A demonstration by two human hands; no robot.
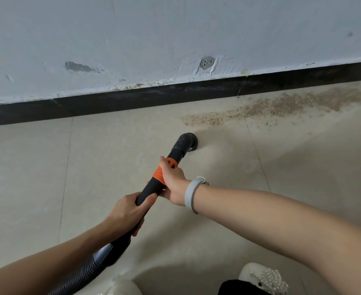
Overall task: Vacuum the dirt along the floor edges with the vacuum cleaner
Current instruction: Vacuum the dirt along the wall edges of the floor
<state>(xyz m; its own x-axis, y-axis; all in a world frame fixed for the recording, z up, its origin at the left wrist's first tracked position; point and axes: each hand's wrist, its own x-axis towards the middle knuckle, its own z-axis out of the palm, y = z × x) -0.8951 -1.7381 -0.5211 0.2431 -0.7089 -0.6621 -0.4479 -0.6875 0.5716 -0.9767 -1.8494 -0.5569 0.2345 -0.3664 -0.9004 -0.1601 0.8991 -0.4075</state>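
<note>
A black vacuum wand with an orange collar points away from me, its round black nozzle down on the beige tile floor. My right hand grips the wand at the orange collar. My left hand grips the black handle lower down, just above the ribbed grey hose that leaves the frame at the bottom left. A band of brown dirt lies along the floor edge to the right, starting a little beyond and right of the nozzle.
A black skirting board runs along the foot of a scuffed grey-white wall. My two pale slippers, one with beads, show at the bottom edge. Tile floor stretches left of the wand.
</note>
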